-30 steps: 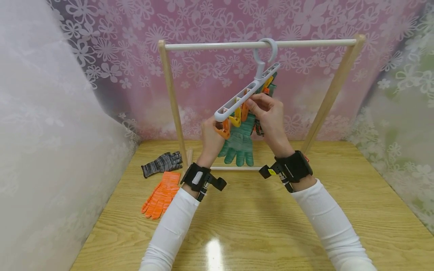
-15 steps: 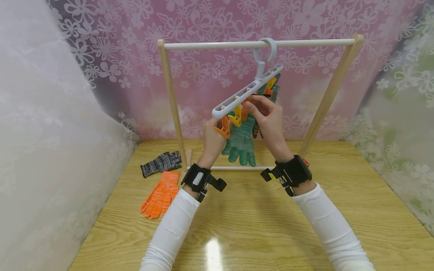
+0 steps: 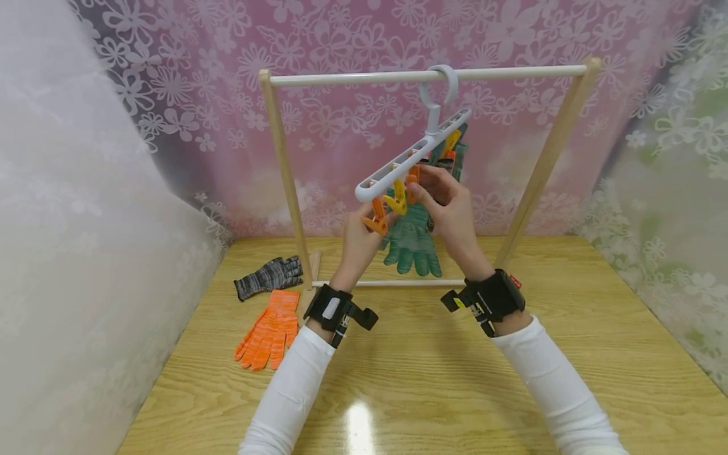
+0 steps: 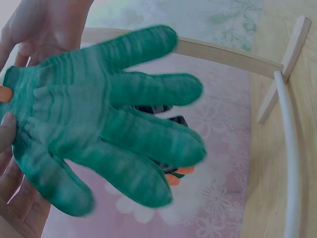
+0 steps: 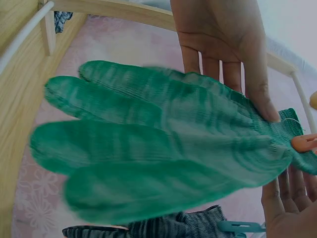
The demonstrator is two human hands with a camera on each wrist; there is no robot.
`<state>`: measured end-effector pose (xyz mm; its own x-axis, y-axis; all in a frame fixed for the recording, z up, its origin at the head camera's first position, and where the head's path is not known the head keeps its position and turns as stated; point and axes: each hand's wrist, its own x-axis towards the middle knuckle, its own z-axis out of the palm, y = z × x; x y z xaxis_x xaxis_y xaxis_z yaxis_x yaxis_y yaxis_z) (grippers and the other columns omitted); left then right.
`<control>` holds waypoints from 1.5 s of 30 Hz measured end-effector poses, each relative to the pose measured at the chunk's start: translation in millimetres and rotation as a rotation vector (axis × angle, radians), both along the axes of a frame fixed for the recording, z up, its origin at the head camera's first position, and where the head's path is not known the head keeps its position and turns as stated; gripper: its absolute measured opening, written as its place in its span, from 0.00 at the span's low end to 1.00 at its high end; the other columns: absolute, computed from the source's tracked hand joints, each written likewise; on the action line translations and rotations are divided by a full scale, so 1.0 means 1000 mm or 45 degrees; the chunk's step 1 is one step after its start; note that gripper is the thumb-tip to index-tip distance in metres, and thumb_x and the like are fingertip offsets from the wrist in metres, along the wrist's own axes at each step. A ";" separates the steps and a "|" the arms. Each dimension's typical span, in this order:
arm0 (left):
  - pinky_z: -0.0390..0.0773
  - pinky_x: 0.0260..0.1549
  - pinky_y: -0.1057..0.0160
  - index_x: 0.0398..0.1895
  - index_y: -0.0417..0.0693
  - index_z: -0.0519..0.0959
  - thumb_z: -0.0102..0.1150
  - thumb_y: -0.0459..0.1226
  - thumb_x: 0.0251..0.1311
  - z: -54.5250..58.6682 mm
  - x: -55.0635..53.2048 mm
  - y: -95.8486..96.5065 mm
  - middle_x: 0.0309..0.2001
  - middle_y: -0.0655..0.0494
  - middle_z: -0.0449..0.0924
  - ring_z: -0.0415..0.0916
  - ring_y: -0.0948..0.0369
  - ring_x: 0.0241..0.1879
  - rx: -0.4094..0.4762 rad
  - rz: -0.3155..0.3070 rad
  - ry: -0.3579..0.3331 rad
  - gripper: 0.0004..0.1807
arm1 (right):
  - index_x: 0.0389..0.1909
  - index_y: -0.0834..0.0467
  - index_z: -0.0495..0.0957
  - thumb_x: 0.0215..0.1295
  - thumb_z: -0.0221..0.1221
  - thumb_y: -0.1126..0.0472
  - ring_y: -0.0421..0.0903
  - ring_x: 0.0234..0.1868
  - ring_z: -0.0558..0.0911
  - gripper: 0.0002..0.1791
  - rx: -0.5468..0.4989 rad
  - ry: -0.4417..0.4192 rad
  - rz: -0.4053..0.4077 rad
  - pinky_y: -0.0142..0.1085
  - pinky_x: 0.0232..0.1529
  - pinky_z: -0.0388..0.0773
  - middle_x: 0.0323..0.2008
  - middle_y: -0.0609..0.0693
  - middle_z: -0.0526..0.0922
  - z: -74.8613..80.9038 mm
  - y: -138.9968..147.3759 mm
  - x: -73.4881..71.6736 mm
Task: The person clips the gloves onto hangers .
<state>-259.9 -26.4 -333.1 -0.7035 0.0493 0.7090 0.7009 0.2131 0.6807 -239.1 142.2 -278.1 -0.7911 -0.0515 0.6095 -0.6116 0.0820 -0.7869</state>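
A green glove (image 3: 414, 243) hangs fingers down from the grey clip hanger (image 3: 392, 167), with an orange clip (image 5: 304, 143) on its cuff. My left hand (image 3: 359, 243) pinches the glove near the cuff, thumb on one face and fingers behind, seen in the right wrist view. In the head view its fingers are partly hidden behind another orange clip (image 3: 375, 218). My right hand (image 3: 453, 212) holds the cuff's orange clip between thumb and fingers at the hanger's middle. Between the two orange clips hangs a yellow clip (image 3: 397, 199).
The hanger hooks over the white rod (image 3: 352, 78) of a wooden rack (image 3: 287, 170). More gloves (image 3: 459, 158) hang at its far end. On the table's left lie a black-and-grey glove (image 3: 270, 277) and an orange glove (image 3: 270, 332). Patterned curtains (image 3: 227, 126) surround the table (image 3: 432, 392).
The green glove has shifted slightly right and its fingers have swung right. My left hand has moved a little to the right; my right hand remains by the middle orange clip.
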 end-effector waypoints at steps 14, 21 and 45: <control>0.85 0.46 0.49 0.53 0.37 0.83 0.66 0.34 0.66 -0.032 0.004 -0.017 0.51 0.40 0.84 0.84 0.47 0.47 -0.030 -0.078 -0.100 0.15 | 0.62 0.60 0.77 0.68 0.67 0.60 0.43 0.34 0.74 0.24 0.307 -0.118 -0.109 0.33 0.35 0.69 0.35 0.50 0.78 -0.029 0.007 0.010; 0.86 0.41 0.58 0.55 0.42 0.82 0.64 0.39 0.68 -0.046 0.004 -0.026 0.48 0.45 0.84 0.84 0.52 0.42 -0.047 -0.088 -0.238 0.16 | 0.65 0.62 0.74 0.68 0.66 0.63 0.41 0.45 0.78 0.26 0.305 -0.136 -0.118 0.33 0.46 0.78 0.48 0.60 0.81 -0.035 0.011 0.024; 0.86 0.44 0.47 0.55 0.40 0.82 0.45 0.44 0.80 -0.062 0.009 -0.051 0.48 0.41 0.85 0.85 0.44 0.42 0.032 -0.151 -0.379 0.21 | 0.66 0.57 0.75 0.74 0.58 0.65 0.49 0.53 0.79 0.21 -0.201 0.202 -0.141 0.35 0.55 0.78 0.55 0.52 0.81 -0.007 0.012 0.058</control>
